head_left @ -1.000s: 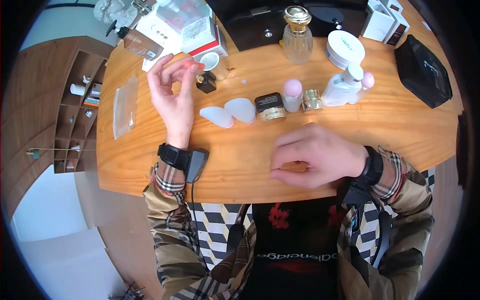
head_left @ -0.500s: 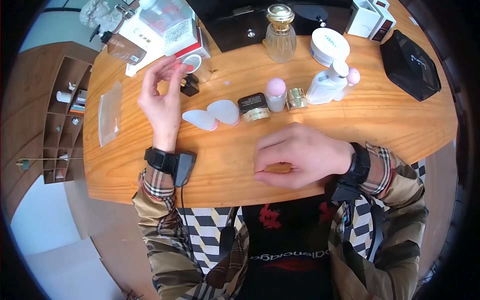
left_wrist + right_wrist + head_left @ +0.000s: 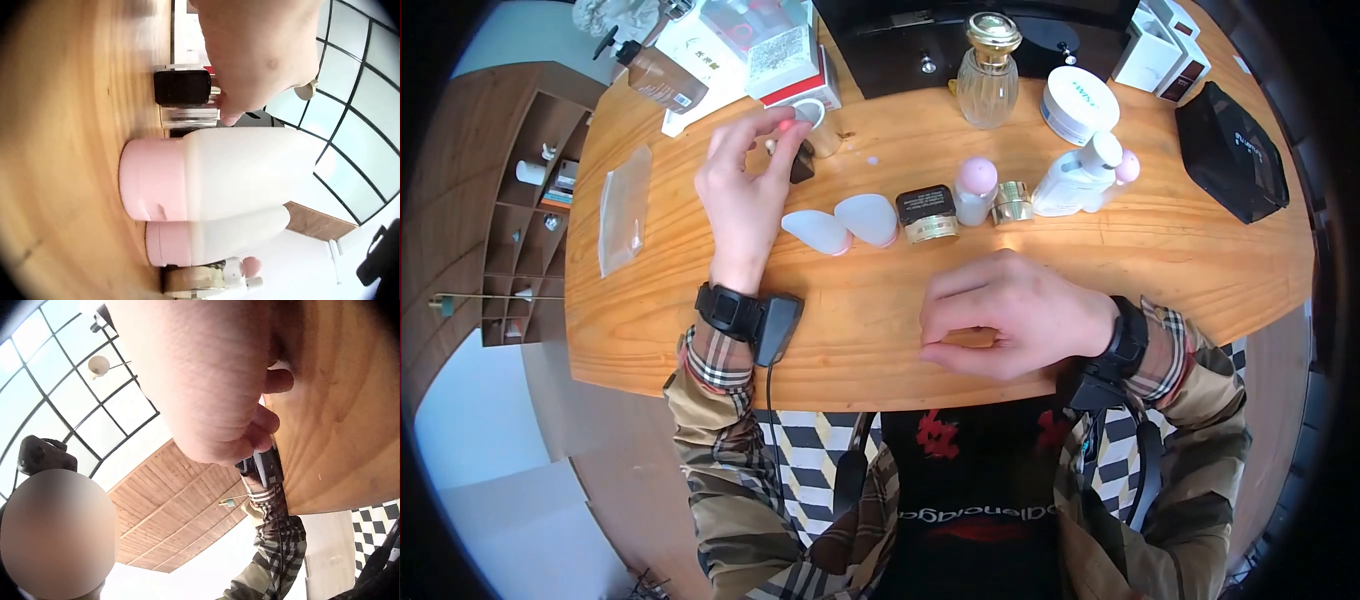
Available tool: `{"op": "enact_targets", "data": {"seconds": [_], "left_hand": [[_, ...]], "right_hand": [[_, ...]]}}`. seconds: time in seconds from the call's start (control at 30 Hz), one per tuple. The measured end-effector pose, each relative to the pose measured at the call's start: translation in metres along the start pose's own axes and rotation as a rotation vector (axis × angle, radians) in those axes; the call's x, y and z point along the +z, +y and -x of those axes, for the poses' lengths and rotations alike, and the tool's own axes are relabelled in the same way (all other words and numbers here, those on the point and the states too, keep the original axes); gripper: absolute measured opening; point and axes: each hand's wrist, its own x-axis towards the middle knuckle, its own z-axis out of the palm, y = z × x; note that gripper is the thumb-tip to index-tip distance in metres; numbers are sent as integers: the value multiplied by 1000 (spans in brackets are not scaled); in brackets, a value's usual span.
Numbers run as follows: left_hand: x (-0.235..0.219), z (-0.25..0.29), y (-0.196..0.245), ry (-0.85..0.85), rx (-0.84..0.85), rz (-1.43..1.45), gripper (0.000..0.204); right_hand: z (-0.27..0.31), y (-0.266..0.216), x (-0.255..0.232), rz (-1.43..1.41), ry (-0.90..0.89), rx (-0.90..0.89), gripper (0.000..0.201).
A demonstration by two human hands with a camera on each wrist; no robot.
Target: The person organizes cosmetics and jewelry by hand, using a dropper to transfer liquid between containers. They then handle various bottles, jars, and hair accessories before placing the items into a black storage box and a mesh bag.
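Observation:
In the head view my left hand (image 3: 745,190) is at a small dark bottle (image 3: 803,165), thumb and fingers curled round its top; a reddish spot shows between the fingertips, and I cannot tell what it is. The left wrist view shows the black bottle (image 3: 181,87) upright on the table, its gold neck running in under the left hand (image 3: 259,56). My right hand (image 3: 1015,315) rests near the table's front edge, loosely curled and holding nothing. In the right wrist view the right hand's (image 3: 200,381) fingers touch the wood.
A white cup (image 3: 825,135) stands beside the dark bottle. Two frosted bottles (image 3: 866,216), a black-lidded jar (image 3: 927,212) and several pink-capped and gold containers form a row. Farther back are a perfume bottle (image 3: 988,90), boxes (image 3: 783,60) and a black pouch (image 3: 1230,150).
My left hand has lowered slightly onto the dark bottle, and its fingers are more bent. The right hand keeps its pose. The head view has shifted a little.

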Motion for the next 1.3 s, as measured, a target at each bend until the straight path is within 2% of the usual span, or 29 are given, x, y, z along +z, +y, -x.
{"op": "enact_targets", "data": {"seconds": [0.17,0.63,0.87,0.97,1.13,1.3], "left_hand": [[-2,1,7,-26,5,-81,18],[-7,1,3,111,98,-106,13],[-9,3,7,91,71,-114,12],[-7,1,7,85,87,-87,15],[-5,1,5,70,1,58,24],[-4,2,1,69,28,93,23]], "right_hand": [[3,-2,-3,7,4,18,10],[5,1,-1,29,-4,16,11],[5,2,-1,27,-2,22,11],[5,2,-2,36,-12,42,11],[5,3,-1,47,-18,29,11],[5,4,-2,47,-1,19,12]]}}
